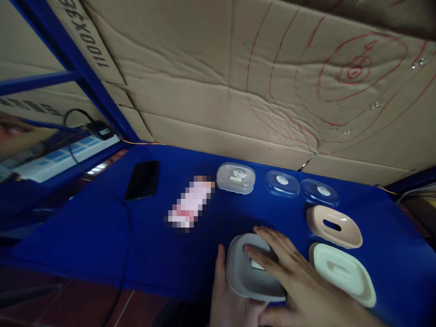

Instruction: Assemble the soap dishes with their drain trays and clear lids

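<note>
A grey oval dish with a pale piece at its centre is held near the table's front edge. My left hand cups it from the left and below, thumb up along its side. Over its right side lies my right hand, fingers spread across the inside and rim. To the right are a beige dish with a slot and a pale green dish. Behind stand a lidded, pale dish and two clear lids with round stickers.
The blue table backs onto a cardboard wall with red drawn lines. A black phone and a pixelated pink item lie on the left half. A dark cable crosses the front left edge. A blue frame stands left.
</note>
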Demonstrator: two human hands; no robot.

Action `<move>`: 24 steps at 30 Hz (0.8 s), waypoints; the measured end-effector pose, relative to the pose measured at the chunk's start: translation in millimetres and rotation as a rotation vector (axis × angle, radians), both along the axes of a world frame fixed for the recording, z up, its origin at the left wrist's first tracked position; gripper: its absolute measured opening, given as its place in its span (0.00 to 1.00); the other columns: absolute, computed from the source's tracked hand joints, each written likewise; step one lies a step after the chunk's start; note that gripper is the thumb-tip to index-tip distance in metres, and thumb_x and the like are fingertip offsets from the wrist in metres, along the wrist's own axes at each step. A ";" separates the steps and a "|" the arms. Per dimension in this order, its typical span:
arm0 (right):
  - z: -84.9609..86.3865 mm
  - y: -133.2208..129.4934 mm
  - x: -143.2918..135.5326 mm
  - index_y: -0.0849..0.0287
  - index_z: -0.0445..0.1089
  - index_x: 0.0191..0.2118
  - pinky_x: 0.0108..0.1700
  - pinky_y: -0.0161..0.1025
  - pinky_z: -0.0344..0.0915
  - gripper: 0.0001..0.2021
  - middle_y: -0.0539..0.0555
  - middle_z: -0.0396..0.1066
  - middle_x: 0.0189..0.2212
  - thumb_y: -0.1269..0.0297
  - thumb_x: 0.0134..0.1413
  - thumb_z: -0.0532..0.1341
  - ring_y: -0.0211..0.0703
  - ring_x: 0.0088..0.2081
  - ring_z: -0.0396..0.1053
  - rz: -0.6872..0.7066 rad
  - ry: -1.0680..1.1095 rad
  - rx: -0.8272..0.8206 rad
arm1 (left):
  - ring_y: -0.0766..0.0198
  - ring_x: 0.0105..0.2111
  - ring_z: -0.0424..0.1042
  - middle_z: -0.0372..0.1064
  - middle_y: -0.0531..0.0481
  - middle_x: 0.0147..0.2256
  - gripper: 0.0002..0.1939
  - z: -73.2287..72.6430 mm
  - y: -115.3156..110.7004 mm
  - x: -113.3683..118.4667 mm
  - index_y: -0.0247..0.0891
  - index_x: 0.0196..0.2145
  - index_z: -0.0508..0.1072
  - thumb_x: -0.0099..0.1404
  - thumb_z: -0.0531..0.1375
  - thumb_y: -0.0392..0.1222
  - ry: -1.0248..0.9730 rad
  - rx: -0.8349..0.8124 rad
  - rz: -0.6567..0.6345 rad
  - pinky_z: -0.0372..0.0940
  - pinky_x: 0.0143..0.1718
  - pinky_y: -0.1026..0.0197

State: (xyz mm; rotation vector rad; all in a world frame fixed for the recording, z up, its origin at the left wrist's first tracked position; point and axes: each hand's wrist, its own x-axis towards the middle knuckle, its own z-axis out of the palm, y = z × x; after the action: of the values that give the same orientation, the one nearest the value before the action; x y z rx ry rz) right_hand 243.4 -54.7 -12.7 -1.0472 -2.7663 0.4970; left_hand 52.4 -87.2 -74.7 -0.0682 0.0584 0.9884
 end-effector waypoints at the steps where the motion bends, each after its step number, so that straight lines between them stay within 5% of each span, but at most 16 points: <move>1: 3.9 11.6 6.1 0.51 0.47 0.75 0.67 0.58 0.61 0.44 0.61 0.42 0.75 0.42 0.61 0.64 0.63 0.73 0.47 0.010 0.052 -0.045 | 0.49 0.72 0.53 0.69 0.51 0.64 0.29 -0.8 0.9 -1.4 0.45 0.59 0.75 0.72 0.51 0.63 -0.007 0.019 0.017 0.43 0.73 0.44; 3: 7.6 46.1 23.8 0.48 0.45 0.75 0.68 0.57 0.58 0.37 0.58 0.44 0.75 0.41 0.69 0.54 0.57 0.74 0.47 -0.088 0.164 -0.043 | 0.47 0.71 0.53 0.66 0.51 0.66 0.30 -1.1 2.9 -5.0 0.48 0.60 0.74 0.72 0.50 0.65 -0.012 0.032 0.052 0.40 0.72 0.38; 6: -2.5 113.5 57.7 0.45 0.46 0.74 0.71 0.64 0.48 0.34 0.57 0.45 0.75 0.42 0.70 0.52 0.59 0.74 0.44 -0.495 0.095 0.171 | 0.46 0.71 0.54 0.65 0.52 0.66 0.30 -2.0 5.1 -11.4 0.50 0.60 0.74 0.74 0.46 0.65 -0.028 0.027 0.088 0.36 0.72 0.34; 9: -21.4 168.1 85.1 0.51 0.56 0.72 0.68 0.75 0.44 0.43 0.65 0.51 0.72 0.36 0.57 0.63 0.74 0.72 0.48 -0.532 0.011 0.148 | 0.50 0.69 0.58 0.67 0.52 0.65 0.32 -6.1 5.0 -16.5 0.50 0.59 0.75 0.75 0.42 0.65 -0.002 0.023 0.114 0.34 0.73 0.39; 12: -28.3 183.1 93.6 0.53 0.60 0.69 0.66 0.67 0.56 0.42 0.65 0.63 0.65 0.37 0.54 0.66 0.69 0.66 0.62 -0.493 0.009 0.113 | 0.54 0.67 0.63 0.69 0.52 0.64 0.31 -10.4 4.8 -18.8 0.49 0.58 0.77 0.77 0.41 0.62 0.016 0.030 0.128 0.36 0.73 0.43; 17: -4.7 112.8 61.4 0.53 0.50 0.72 0.65 0.59 0.62 0.39 0.64 0.61 0.64 0.42 0.63 0.61 0.61 0.64 0.63 -0.532 0.130 0.172 | 0.51 0.67 0.63 0.69 0.50 0.64 0.32 -6.7 9.8 -15.7 0.47 0.59 0.76 0.75 0.43 0.65 -0.051 0.031 0.151 0.39 0.73 0.41; 21: 10.3 30.7 15.0 0.49 0.43 0.75 0.62 0.56 0.68 0.44 0.63 0.55 0.67 0.48 0.61 0.65 0.60 0.66 0.61 -0.293 0.119 0.032 | 0.57 0.67 0.64 0.68 0.50 0.64 0.32 4.2 11.2 -6.4 0.43 0.61 0.73 0.77 0.41 0.62 -0.116 0.107 0.171 0.40 0.73 0.49; 24: 11.7 1.1 -5.6 0.50 0.44 0.75 0.61 0.55 0.70 0.49 0.64 0.54 0.67 0.48 0.55 0.70 0.63 0.67 0.59 -0.234 0.050 0.053 | 0.59 0.68 0.61 0.69 0.47 0.63 0.32 9.7 6.2 -0.4 0.39 0.62 0.72 0.79 0.39 0.57 -0.086 0.126 0.182 0.40 0.73 0.54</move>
State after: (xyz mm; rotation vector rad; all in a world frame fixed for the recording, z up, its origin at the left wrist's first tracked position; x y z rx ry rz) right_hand 237.8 -53.6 -1.0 -1.3045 -2.5544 0.4096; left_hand 52.0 -80.9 -65.0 -0.0002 -0.0905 1.1680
